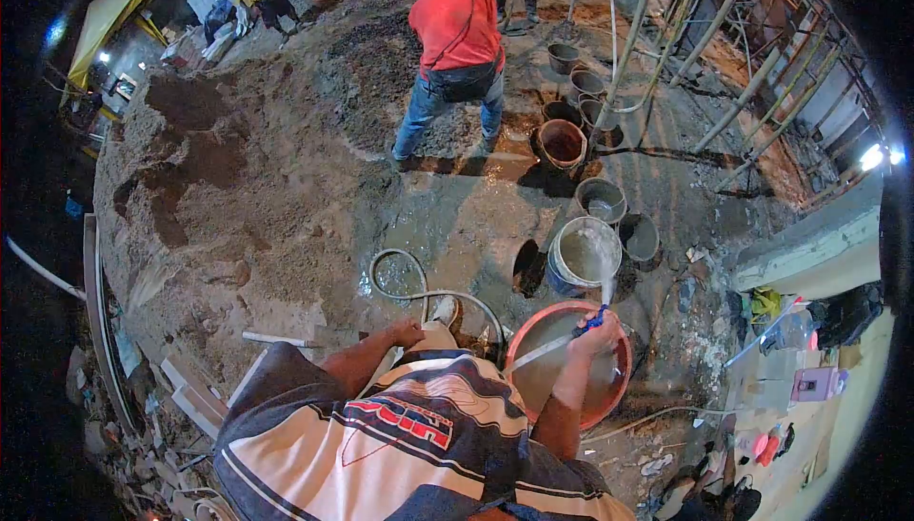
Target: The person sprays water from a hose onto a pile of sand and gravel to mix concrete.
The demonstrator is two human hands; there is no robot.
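My right hand (pixel 592 332) grips the end of a hose with a blue nozzle (pixel 590 321), held over a large orange tub (pixel 522 342) of muddy water. Water sprays from the nozzle into a white bucket (pixel 583 256) just beyond the tub. My left hand (pixel 407 333) rests on my knee, fingers curled, holding nothing that I can see. The grey hose (pixel 411 278) loops over the wet ground in front of me. My striped shirt fills the bottom of the view.
A person in a red shirt (pixel 457 54) bends over a cement heap. Several buckets (pixel 562 143) stand in a row along bamboo scaffold poles (pixel 636 45). A sand pile (pixel 205 188) lies left, rubble lower left, and a cluttered ledge (pixel 809 378) right.
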